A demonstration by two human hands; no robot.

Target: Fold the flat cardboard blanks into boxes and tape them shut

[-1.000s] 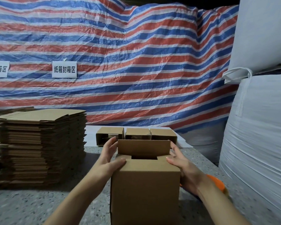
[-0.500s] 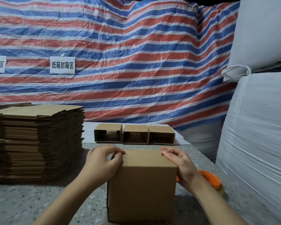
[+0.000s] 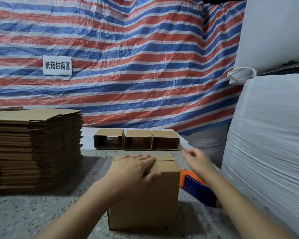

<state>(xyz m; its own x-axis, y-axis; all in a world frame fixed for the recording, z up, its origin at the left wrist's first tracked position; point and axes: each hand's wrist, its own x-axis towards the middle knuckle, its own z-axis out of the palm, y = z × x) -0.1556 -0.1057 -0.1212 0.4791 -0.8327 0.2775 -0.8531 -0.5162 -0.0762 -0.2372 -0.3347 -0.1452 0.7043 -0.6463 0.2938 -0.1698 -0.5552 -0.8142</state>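
Right hand (image 3: pixel 198 160) has let go of the box (image 3: pixel 145 195).

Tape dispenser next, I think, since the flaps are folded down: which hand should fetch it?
Probably the right hand: it is free and hovers above the tape dispenser, right of the box. The left hand presses the flaps flat.
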